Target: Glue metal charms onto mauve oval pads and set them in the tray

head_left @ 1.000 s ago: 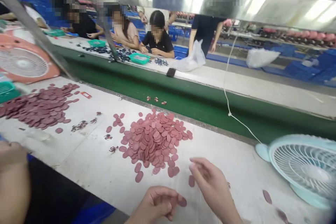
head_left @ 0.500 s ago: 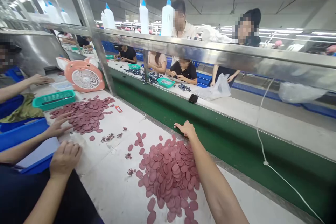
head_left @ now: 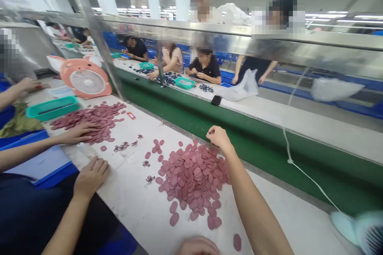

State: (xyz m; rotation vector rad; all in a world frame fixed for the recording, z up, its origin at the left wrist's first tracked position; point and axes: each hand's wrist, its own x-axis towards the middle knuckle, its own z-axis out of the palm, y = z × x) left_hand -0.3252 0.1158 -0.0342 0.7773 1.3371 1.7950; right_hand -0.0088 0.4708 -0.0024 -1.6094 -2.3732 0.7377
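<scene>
A large heap of reddish-brown oval pieces (head_left: 191, 175) lies on the white table in front of me. Beyond its far right side, my right hand (head_left: 220, 137) hovers near the edge of the green conveyor belt (head_left: 254, 135). Its fingers are curled in a pinch, with a tiny pale spot at the tips that I cannot make out. Only the back of my left hand (head_left: 198, 246) shows, blurred at the bottom edge below the heap; its fingers are hidden. A single oval piece (head_left: 237, 242) rests right of it.
At left, a co-worker's hands (head_left: 91, 177) are by a second heap (head_left: 89, 119). Dark scraps (head_left: 121, 146) lie between the heaps. A pink fan (head_left: 85, 77) and green basket (head_left: 52, 107) stand behind. A metal shelf (head_left: 227, 30) crosses above; a white cord (head_left: 314, 185) hangs right.
My right hand has gone from reaching with fingers extended to a curled pinch, shifting slightly right. My left hand has come into view at the bottom. The co-worker's hands have moved right.
</scene>
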